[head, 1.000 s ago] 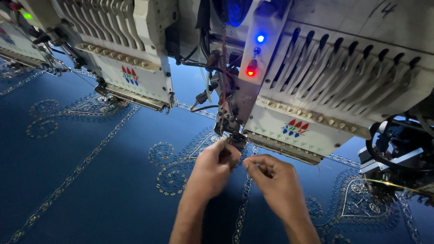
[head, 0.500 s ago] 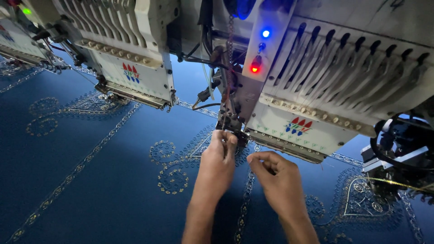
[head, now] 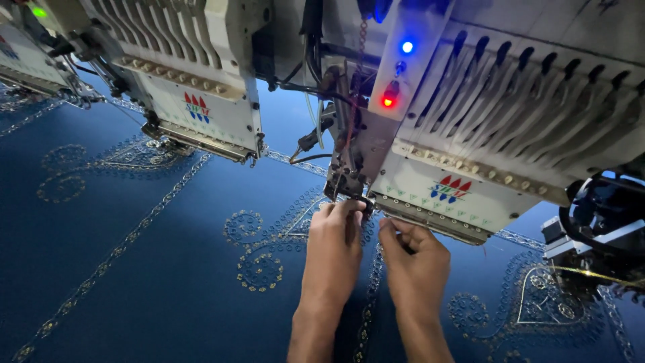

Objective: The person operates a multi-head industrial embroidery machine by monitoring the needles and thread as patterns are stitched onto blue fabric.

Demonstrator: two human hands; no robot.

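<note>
Hands are up close to the sewing machine now. The left hand (head: 334, 252) has slid up a little since a moment ago, and its fingers (head: 349, 214) now touch the dark needle part (head: 349, 191) that hangs under the machine head (head: 470, 114). These fingers are curled tight together, pinched at the small metal foot there. If a thread is in the pinch, it is too thin to see.

The right hand (head: 415, 265) has moved in too, and sits just beside the left one, a bit lower. Its fingers (head: 398, 232) are bent and closed, tips together, just under the bottom edge of the white machine head. I cannot tell what they hold.

So both hands seem busy with the needle spot, doing small, careful work.

A red light (head: 388, 102) and a blue light (head: 406, 47) glow on the machine above them.

Blue cloth (head: 134, 269) with shiny curly patterns lies flat under everything, near its middle where the hands are. Another machine head (head: 195, 101) stands off to the left.
</note>
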